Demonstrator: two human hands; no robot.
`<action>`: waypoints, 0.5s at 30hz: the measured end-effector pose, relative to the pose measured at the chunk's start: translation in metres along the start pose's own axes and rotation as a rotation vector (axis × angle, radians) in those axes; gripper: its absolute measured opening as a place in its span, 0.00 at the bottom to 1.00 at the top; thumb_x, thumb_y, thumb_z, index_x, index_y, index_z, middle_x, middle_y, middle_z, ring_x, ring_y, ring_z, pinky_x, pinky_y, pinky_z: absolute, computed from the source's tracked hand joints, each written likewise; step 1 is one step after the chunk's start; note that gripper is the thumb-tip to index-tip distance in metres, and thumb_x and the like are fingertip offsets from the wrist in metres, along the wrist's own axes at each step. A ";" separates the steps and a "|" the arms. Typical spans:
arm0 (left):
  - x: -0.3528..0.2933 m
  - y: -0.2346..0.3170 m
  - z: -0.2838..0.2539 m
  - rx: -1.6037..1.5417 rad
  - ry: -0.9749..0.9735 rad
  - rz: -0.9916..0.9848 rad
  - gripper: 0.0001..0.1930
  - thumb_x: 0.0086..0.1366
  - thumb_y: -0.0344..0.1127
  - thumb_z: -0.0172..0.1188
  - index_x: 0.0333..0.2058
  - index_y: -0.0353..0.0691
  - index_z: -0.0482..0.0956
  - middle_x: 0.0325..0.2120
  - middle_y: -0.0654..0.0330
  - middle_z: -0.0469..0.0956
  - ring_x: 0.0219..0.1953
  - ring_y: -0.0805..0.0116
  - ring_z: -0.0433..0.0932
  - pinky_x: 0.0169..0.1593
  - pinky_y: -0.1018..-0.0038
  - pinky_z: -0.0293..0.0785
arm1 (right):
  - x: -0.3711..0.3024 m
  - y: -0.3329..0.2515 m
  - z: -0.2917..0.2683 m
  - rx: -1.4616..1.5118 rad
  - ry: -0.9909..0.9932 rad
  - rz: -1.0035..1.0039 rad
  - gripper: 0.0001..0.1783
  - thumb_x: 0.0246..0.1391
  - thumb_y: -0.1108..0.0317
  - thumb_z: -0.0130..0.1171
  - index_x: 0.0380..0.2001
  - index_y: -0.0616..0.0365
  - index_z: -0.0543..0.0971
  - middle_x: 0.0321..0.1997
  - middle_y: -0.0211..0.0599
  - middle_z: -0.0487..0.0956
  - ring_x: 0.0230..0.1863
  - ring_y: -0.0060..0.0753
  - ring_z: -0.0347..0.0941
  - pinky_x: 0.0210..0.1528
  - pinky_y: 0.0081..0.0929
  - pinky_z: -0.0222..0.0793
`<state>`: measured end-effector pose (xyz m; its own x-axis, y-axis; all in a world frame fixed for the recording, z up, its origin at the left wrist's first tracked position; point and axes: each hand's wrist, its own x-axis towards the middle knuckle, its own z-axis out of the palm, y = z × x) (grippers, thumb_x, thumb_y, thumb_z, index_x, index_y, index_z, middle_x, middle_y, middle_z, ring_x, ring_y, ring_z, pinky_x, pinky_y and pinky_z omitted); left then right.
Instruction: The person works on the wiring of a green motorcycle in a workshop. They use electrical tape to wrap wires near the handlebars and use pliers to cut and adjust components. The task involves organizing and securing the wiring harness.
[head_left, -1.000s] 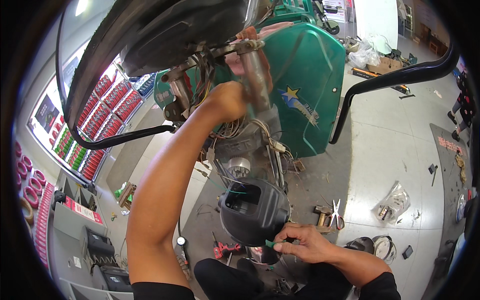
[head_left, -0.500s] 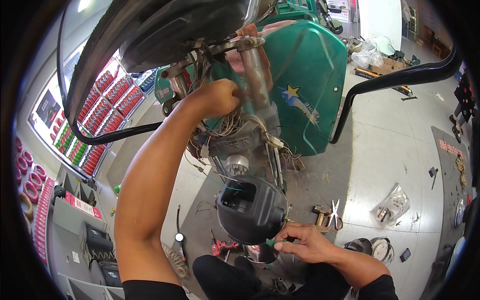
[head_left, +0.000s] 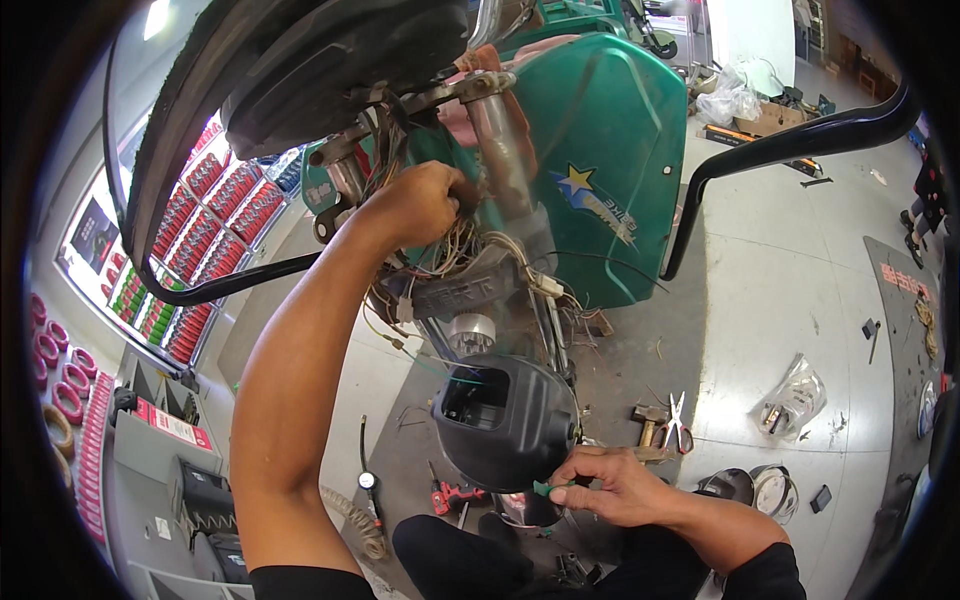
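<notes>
My left hand [head_left: 425, 205] is closed beside the front fork [head_left: 503, 150], above a tangle of bare wires [head_left: 455, 250]. Its fingertips face away, so what they grip is hidden. A thin dark wire [head_left: 615, 262] sticks out to the right, across the green front panel [head_left: 625, 150]. Lower down hangs a black headlight-like housing [head_left: 510, 425] with a square opening, and a thin green wire [head_left: 430, 368] runs to that opening. At the housing's lower right edge, my right hand [head_left: 612, 488] pinches a small green piece [head_left: 543, 489] between thumb and fingers.
Pliers-like scissors [head_left: 676, 425] and a hammer [head_left: 648, 428] lie on the grey mat. A red power drill [head_left: 452, 495] and a pressure gauge [head_left: 368, 482] are at lower left. A clear plastic bag [head_left: 795, 400] lies right. A black bar [head_left: 790, 155] juts out on the right.
The thin dark wire has come into sight across the green panel. Both hands keep nearly the same places; the whole view has shifted slightly.
</notes>
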<state>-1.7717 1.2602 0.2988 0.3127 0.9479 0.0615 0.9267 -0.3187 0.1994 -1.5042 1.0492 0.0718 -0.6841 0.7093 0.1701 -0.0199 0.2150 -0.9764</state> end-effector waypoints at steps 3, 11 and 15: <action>0.000 -0.010 0.005 0.042 0.042 0.026 0.14 0.67 0.26 0.59 0.49 0.34 0.86 0.45 0.48 0.87 0.50 0.54 0.86 0.56 0.63 0.78 | 0.004 -0.002 0.001 0.004 -0.005 -0.015 0.12 0.66 0.61 0.66 0.41 0.60 0.85 0.36 0.35 0.80 0.37 0.30 0.79 0.37 0.29 0.74; 0.025 -0.007 0.054 0.120 0.220 -0.025 0.10 0.62 0.36 0.66 0.32 0.33 0.83 0.29 0.45 0.83 0.33 0.53 0.83 0.40 0.58 0.77 | -0.002 0.008 0.001 0.044 0.068 -0.188 0.13 0.63 0.61 0.64 0.38 0.61 0.81 0.38 0.40 0.81 0.40 0.43 0.81 0.43 0.37 0.75; 0.015 -0.108 0.058 0.015 0.244 0.108 0.11 0.66 0.33 0.65 0.43 0.34 0.84 0.37 0.48 0.85 0.39 0.55 0.85 0.46 0.59 0.78 | 0.011 0.042 0.034 0.042 0.018 -0.360 0.16 0.63 0.55 0.68 0.40 0.59 0.85 0.37 0.42 0.84 0.40 0.42 0.81 0.44 0.39 0.75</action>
<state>-1.8555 1.3081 0.2212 0.3524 0.8808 0.3164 0.8941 -0.4166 0.1641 -1.5371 1.0427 0.0283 -0.6152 0.6048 0.5057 -0.2871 0.4255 -0.8582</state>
